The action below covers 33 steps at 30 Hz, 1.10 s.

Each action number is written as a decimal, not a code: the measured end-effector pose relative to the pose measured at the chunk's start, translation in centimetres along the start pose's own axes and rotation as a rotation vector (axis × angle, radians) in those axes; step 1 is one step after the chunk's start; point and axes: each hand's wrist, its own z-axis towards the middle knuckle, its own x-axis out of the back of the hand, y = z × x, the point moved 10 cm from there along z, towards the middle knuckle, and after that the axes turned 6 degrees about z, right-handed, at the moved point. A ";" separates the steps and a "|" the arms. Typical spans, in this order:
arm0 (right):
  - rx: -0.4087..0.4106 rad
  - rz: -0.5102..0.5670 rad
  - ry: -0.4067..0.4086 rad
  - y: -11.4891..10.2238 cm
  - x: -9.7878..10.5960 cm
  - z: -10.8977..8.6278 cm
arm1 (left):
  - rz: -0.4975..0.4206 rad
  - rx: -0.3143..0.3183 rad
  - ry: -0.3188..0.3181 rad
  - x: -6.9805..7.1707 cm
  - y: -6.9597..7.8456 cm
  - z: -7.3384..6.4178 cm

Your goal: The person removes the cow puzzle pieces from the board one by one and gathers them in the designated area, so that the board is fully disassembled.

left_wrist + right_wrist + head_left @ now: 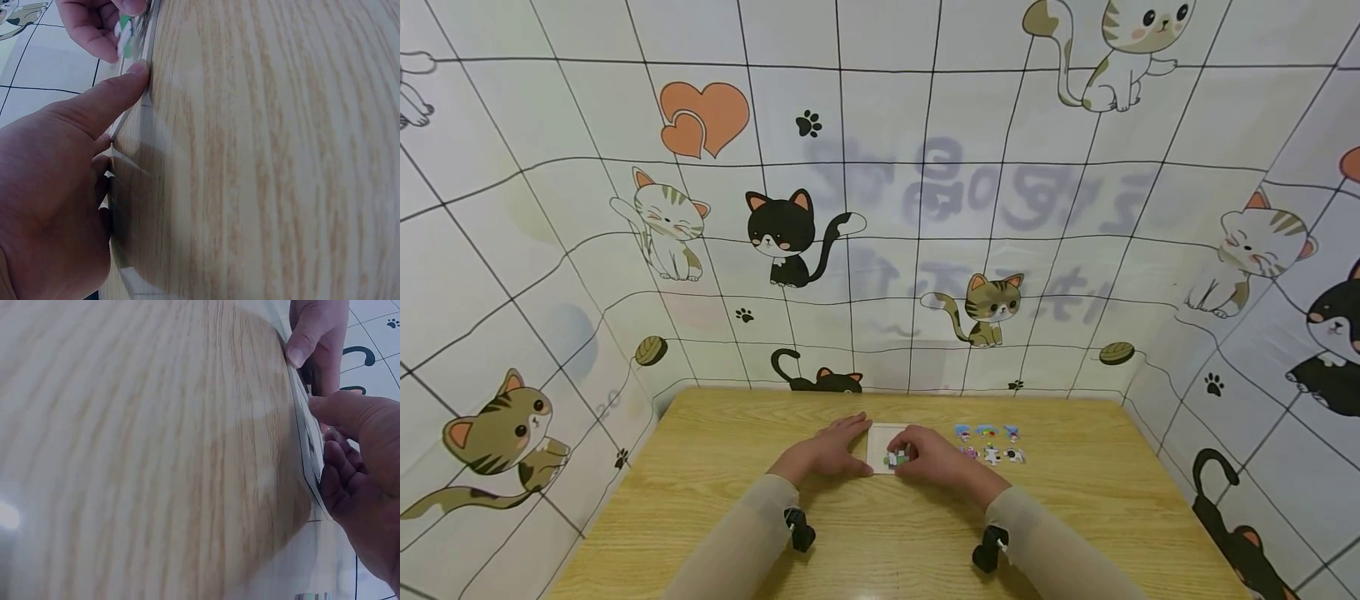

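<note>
A pale, flat puzzle tray (880, 433) lies on the table between both hands. My left hand (831, 448) rests at the tray's left side, its fingers spread toward the far corner and its thumb touching the near edge. My right hand (934, 457) is over the tray's right half. Its thumb and fingertips pinch a green-and-white puzzle piece (125, 34), seen in the left wrist view. Green-and-white artwork (892, 458) shows on the tray beside those fingertips. The right wrist view shows the tray edge-on, and my right hand hides most of the piece there.
Several loose, colourful puzzle pieces (987, 432) lie in two rows to the right of the tray. The wood-grain table (1075, 517) ends at a back wall sheet (887, 333) printed with cats and grid lines. Similar sheets stand on both sides.
</note>
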 end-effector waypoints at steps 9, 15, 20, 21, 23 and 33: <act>0.034 -0.012 0.048 -0.3 0.5 -1.2 | 0.008 0.000 0.001 -0.1 -0.1 0.4; 0.050 0.012 0.059 -1.2 1.5 -2.2 | 0.008 0.011 -0.007 -0.1 -0.1 0.2; 0.049 0.003 0.062 -1.7 2.1 -2.8 | 0.012 0.018 -0.010 -0.1 -0.2 0.2; 0.049 0.002 0.062 -1.7 2.2 -2.8 | 0.013 0.018 -0.010 -0.1 -0.2 0.1; 0.048 -0.001 0.062 -1.8 2.4 -3.0 | 0.018 0.013 -0.004 -0.1 -0.2 0.2; 0.043 -0.023 0.108 -2.1 3.5 -4.3 | 0.021 0.011 -0.003 -0.3 -0.3 0.4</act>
